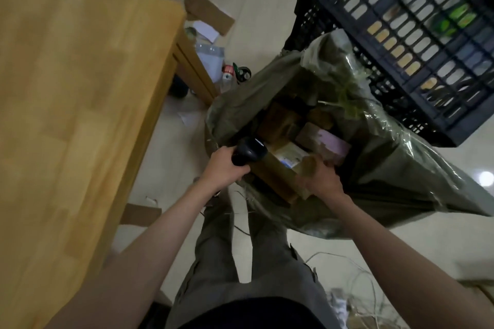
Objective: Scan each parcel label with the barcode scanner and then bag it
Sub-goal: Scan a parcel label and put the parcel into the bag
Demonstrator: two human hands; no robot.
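While the left hand grips the black barcode scanner and the right hand holds a brown cardboard parcel by its near end over the mouth of the grey-green plastic sack, the head view suggests two risks. Gripped at one end only, the long box could tip and drop before its white label, just beyond the right fingers, is read. The sack's thin, glossy, crinkled film looks limp, so its rim may fold inward. Boxy parcels, one pink-labelled, lie beyond both hands.
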